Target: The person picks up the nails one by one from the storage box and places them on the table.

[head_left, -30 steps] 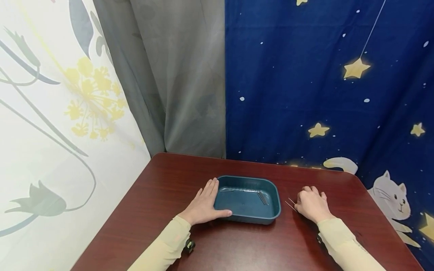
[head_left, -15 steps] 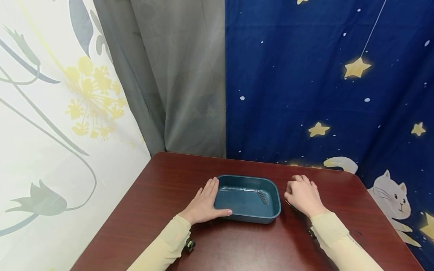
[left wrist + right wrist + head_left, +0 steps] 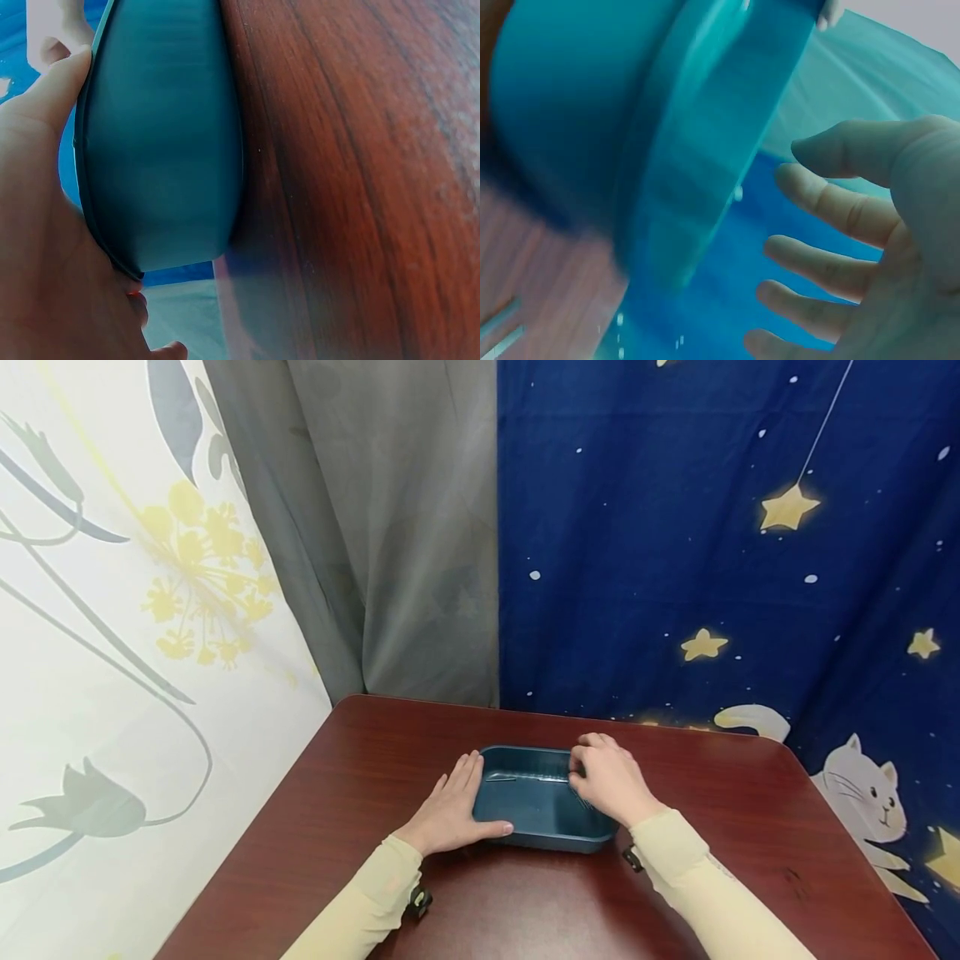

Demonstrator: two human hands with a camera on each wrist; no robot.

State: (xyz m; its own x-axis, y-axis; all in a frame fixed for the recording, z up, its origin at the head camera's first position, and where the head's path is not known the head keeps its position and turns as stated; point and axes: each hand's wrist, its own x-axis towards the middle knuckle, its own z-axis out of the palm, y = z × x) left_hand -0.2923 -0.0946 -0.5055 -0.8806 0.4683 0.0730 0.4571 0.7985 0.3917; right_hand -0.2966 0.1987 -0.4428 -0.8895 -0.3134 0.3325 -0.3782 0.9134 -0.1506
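Observation:
A dark teal plastic box stands on the table. My left hand rests straight fingers along its left side, thumb on the near rim; the left wrist view shows that thumb against the edge. Thin metal rods lie inside, some partly hidden by my right hand over the box's right end. In the right wrist view the right hand's fingers are loosely bent and spread, thumb near the index finger, with nothing visible between them. Two thin rods show on the tabletop there.
The reddish-brown wooden table extends around the box. Behind it hang a grey curtain and a blue starry curtain; a white flowered curtain hangs on the left.
My right hand has moved left from the tabletop beside the box to above its right end. Two thin rods earlier seen at its fingertips no longer show there. The left hand stays put.

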